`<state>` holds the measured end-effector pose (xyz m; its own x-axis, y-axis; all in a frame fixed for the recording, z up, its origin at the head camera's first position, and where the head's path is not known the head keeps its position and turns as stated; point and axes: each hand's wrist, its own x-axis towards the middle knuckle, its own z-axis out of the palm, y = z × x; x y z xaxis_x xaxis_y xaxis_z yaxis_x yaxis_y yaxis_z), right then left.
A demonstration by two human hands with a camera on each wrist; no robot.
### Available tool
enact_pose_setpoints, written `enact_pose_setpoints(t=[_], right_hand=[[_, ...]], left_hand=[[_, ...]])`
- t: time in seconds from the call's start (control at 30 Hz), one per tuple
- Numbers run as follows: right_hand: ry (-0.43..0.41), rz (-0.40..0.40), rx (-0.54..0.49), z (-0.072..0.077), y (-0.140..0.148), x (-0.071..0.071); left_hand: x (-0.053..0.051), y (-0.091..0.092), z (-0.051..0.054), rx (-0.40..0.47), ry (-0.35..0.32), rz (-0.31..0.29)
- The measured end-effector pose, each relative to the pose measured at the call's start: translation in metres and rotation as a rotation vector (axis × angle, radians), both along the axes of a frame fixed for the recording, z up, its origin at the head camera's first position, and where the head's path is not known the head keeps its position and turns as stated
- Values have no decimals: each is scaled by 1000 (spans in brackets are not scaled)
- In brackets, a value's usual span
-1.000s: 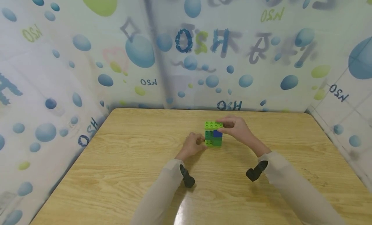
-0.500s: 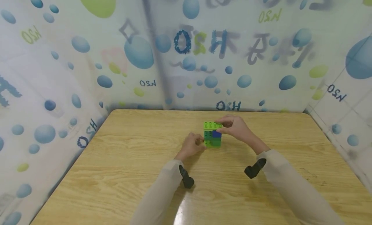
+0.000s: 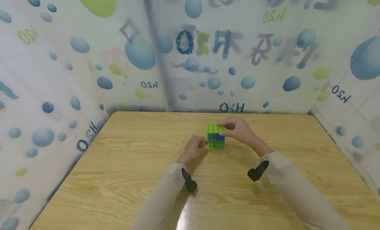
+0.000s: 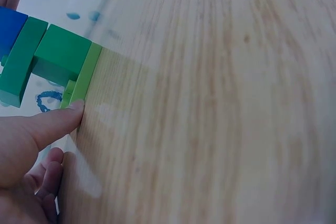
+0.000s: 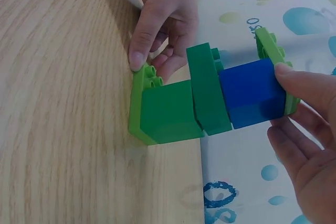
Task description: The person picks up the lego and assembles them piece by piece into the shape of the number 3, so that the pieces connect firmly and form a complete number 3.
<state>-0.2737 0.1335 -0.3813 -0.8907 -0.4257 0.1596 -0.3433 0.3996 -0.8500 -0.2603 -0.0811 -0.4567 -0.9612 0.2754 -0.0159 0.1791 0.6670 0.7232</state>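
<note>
On the table stands an upright stack of toy building bricks. From the bottom it has a lime green plate (image 5: 135,111), a green brick (image 5: 169,113), a darker green plate (image 5: 209,88), a blue brick (image 5: 253,93) and a lime green top plate (image 3: 212,128). My left hand (image 3: 194,149) pinches the left end of the bottom plate, its thumb (image 4: 71,111) on the near edge and the other fingers partly hidden behind. At the upper right, my right hand (image 3: 239,130) grips the top plate's right end, thumb in front and fingers at the back.
A wooden table (image 3: 133,141) spreads under both hands. Behind and at the sides hangs a white sheet (image 3: 178,81) printed with blue and green drops. Dark wrist cameras (image 3: 190,183) sit at both cuffs.
</note>
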Motion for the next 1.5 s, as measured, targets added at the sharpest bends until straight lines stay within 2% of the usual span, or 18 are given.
enact_pose_setpoints(t=[0.23, 0.43, 0.57, 0.73, 0.87, 1.0, 1.07, 1.13, 1.3, 1.4, 1.5], right_hand=[[12, 16, -63, -6, 1, 1], [25, 40, -83, -5, 5, 4], [-11, 41, -76, -3, 9, 4], [-51, 45, -85, -1, 10, 3], [-53, 35, -112, -1, 13, 4], [-65, 17, -144, -6, 18, 6], [-73, -1, -146, -10, 21, 8], [-81, -27, -151, -16, 24, 11], [-84, -87, -177, -34, 23, 17], [-84, -128, -203, -45, 19, 19], [-85, -168, -242, -52, 14, 22]], left_hand=[[0, 0, 2, -18, 0, 2], [0, 2, 1, -8, 2, 0], [-1, 3, 1, -3, 17, -4], [0, 2, 4, 28, -4, 15], [1, -2, 4, 48, 9, -16], [2, -10, 2, 116, -30, -46], [3, -13, 2, 162, -61, -40], [4, -16, 3, 199, -63, -31], [10, -15, 8, 308, 2, 8], [15, -9, 12, 394, 53, 34], [18, -2, 16, 436, 102, 51]])
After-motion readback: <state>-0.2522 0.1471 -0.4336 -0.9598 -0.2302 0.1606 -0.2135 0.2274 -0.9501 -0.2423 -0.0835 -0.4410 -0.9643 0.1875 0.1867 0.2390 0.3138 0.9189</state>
